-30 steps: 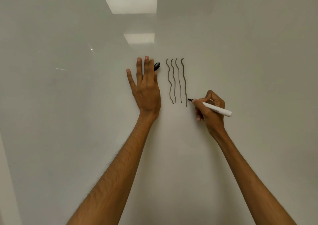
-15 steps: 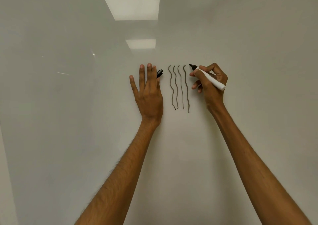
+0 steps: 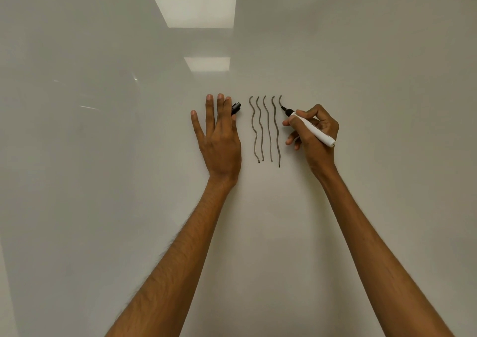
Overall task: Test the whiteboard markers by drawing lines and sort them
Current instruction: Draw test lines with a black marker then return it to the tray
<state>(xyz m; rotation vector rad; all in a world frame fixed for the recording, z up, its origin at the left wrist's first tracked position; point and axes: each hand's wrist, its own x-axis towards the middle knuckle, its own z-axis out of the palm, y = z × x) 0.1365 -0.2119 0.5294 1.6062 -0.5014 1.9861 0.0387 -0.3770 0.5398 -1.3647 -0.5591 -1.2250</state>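
Whiteboard (image 3: 103, 182) fills my whole view, glossy, with plain surface running wide toward 9 o'clock and 3 o'clock of the hands. There's a paler strip down at the 8 o'clock corner; whether that's the board's edge I can't tell. Two ceiling light reflections (image 3: 196, 1) sit up at 12 o'clock, the larger above the smaller. Both forearms come up from 6 o'clock with bare board between them.

Left hand (image 3: 219, 140) lies flat on the board, fingers straight, and a black cap (image 3: 236, 107) pokes out beside the index finger; how it's held is hidden.

Right hand (image 3: 316, 140) is wrapped round the white marker (image 3: 309, 127), whose dark tip touches the board. Four wavy lines (image 3: 268, 130) stand between the hands, and a short fifth stroke (image 3: 280, 100) runs from the tip toward 12 o'clock.
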